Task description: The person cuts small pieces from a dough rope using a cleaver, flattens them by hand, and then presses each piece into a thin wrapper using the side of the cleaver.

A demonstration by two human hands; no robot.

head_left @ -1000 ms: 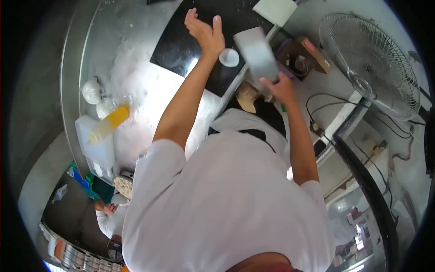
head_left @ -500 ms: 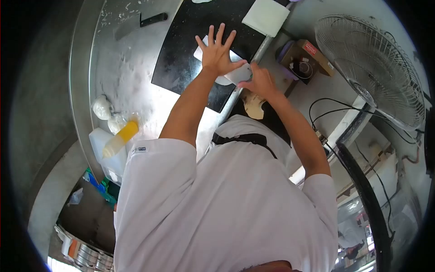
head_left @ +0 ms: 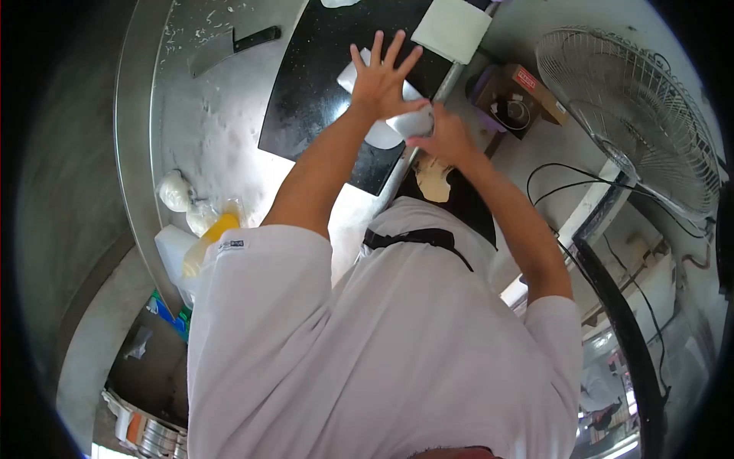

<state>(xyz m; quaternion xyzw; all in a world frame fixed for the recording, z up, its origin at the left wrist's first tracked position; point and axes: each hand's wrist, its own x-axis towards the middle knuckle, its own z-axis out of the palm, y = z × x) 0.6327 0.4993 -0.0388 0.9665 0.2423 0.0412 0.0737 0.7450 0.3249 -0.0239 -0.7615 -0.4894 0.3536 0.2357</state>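
The left hand (head_left: pixel 378 86) lies splayed over the metal blade (head_left: pixel 415 122); right hand (head_left: pixel 446 136) grips its end.

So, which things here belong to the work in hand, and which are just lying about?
In use:
wide metal blade, left hand spread over it, right hand gripping its near end
white round piece, partly hidden by the blade
black board under them

Apparently just lying about:
cleaver
yellow-topped bottle
cardboard box
fan
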